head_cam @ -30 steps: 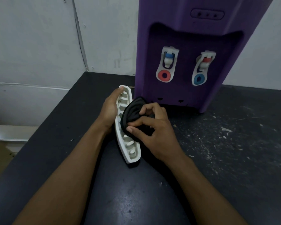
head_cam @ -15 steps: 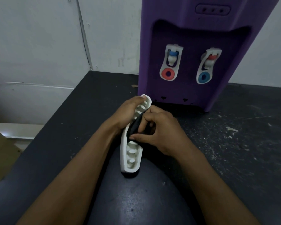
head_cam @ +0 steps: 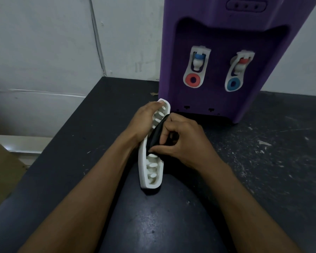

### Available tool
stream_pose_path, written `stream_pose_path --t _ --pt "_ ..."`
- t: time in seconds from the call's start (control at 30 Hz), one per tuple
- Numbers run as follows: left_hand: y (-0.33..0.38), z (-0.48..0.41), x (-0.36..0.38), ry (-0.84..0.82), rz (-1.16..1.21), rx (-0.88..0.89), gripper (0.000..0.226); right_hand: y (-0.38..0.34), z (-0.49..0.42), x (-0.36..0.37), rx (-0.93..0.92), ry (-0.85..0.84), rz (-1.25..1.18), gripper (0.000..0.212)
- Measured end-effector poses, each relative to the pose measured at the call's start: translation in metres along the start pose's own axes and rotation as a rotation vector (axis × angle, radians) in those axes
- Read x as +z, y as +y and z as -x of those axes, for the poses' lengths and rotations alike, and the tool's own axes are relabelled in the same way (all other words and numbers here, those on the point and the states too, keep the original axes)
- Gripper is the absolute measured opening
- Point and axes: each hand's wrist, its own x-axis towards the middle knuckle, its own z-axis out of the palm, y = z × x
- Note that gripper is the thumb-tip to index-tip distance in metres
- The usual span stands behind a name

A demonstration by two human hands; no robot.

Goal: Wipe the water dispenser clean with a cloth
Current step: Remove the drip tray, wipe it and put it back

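Partway: drip tray (head_cam: 148, 168) gripped on edge in left hand (head_cam: 144, 122), cloth (head_cam: 156, 135) pinched into it by right hand (head_cam: 182, 145); dispenser (head_cam: 199, 15) body likely pending.

One purple water dispenser (head_cam: 208, 21), two taps (head_cam: 197, 65) (head_cam: 240, 69), one white drip tray (head_cam: 142, 168), one black cloth (head_cam: 156, 136), two hands (head_cam: 144, 121) (head_cam: 184, 145)

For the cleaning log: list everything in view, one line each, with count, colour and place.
water dispenser: 1, purple, back of the table
blue-capped tap: 1, white with red ring, dispenser recess, nearer the tray
red-capped tap: 1, white with blue ring, same recess, other side
drip tray: 1, white, tilted on edge in front of the dispenser
cloth: 1, black, pressed into the tray
table: 1, dark, flecked
wall: 1, white, behind
cardboard: 1, brown, far left edge
left hand: 1, grip on the tray's far end
right hand: 1, pinching the cloth
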Motion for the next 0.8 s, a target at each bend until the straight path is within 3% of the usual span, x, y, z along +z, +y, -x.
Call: stream_pose_path --t 0.2,0.43,0.53,0.67,0.8 --pt "-0.003 0.0 -0.007 -0.034 0.044 -0.067 0.033 0.005 0.0 -0.005 -0.012 -0.171 -0.04 0.02" --pt "-0.005 -0.007 -0.021 -0.027 0.244 -0.127 0.033 0.021 0.011 -0.004 -0.03 -0.153 -0.366 0.006" --pt "-0.003 -0.006 -0.02 -0.003 0.248 -0.119 0.031 0.011 0.012 0.009 -0.085 -0.186 -0.233 0.01" --pt "0.0 -0.005 -0.013 0.042 0.157 -0.081 0.029 -0.002 0.008 0.009 -0.131 -0.068 -0.011 0.021" --pt "0.002 -0.007 -0.006 0.055 0.034 -0.066 0.028 -0.01 0.004 0.006 -0.112 -0.058 0.154 0.034"
